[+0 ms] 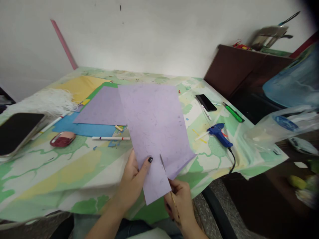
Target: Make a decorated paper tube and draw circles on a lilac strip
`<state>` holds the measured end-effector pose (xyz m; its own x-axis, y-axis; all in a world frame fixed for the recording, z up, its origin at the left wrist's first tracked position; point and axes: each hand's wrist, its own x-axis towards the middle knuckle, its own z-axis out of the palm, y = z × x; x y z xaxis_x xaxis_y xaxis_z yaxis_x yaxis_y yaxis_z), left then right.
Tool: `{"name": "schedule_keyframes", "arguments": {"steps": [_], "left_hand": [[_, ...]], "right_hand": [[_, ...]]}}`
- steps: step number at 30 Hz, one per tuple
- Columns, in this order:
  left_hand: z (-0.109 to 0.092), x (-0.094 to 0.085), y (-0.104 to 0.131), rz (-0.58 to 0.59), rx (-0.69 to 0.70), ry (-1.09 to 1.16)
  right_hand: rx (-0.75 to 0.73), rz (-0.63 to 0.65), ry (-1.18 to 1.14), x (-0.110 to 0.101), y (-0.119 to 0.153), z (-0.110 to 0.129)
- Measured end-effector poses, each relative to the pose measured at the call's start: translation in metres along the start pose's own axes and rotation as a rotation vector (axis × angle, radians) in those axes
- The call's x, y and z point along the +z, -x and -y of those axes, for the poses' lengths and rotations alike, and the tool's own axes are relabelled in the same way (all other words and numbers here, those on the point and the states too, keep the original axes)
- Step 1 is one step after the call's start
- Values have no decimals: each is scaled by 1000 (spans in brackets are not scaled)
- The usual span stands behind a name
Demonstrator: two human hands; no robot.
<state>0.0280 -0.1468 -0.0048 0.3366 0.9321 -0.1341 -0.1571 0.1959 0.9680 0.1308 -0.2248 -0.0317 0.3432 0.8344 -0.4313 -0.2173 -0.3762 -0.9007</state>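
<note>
A large purple sheet of paper (157,122) is held up in front of me, tilted over the table's near edge. My left hand (136,172) grips its lower left edge, thumb on top and the other fingers hidden behind. In my right hand (180,202) is a pair of scissors (175,207) with gold-coloured handles. One scissor blade shows above the paper, inside a cut that runs up from the bottom edge. To the right of this cut the paper bends away; a narrower strip lies on the left side, by my left thumb.
On the patterned tablecloth (50,172) lie purple (104,106), blue (74,126) and yellow sheets (79,88), white yarn (47,101), a pink-and-red case (62,139) and a marker (111,138). To the right are a blue glue gun (220,134), a green cutter (233,112) and a black phone (206,102).
</note>
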Motion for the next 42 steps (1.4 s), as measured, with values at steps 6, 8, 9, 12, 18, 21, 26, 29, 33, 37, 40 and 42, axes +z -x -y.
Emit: {"name": "schedule_keyframes", "arguments": {"steps": [6, 8, 9, 12, 18, 21, 26, 29, 33, 37, 40, 42], "left_hand": [[-3, -6, -11, 39, -29, 42], [-5, -13, -19, 50, -30, 40], [-6, -18, -23, 63, -34, 20], [-8, -34, -37, 102, -52, -174], [-18, -59, -45, -51, 3, -1019], [-21, -65, -37, -89, 157, -1301], [-13, -63, -16, -144, 656, -1335], [-5, -50, -8, 277, 734, -1236], [4, -34, -8, 420, 695, -1324], [7, -30, -11, 418, 666, -1290], [5, -31, -10, 400, 596, -1234], [0, -33, -11, 371, 517, -1176]], "right_hand": [[-132, 162, -10, -3, 9, 2], [-191, 154, 62, -14, 17, -4], [-198, 108, 130, -22, 21, -8], [-249, 2, 380, -54, 26, -12], [-482, -279, 780, -118, 0, 41], [-526, -401, 1051, -132, -28, 60], [-669, -434, 1392, -138, -67, 58], [-864, -390, 1410, -133, -66, 58], [-965, -121, 1163, -120, -48, 63], [-926, 192, 1014, -110, -48, 56], [-939, 193, 937, -109, -56, 49], [-908, 160, 935, -109, -61, 48]]}}
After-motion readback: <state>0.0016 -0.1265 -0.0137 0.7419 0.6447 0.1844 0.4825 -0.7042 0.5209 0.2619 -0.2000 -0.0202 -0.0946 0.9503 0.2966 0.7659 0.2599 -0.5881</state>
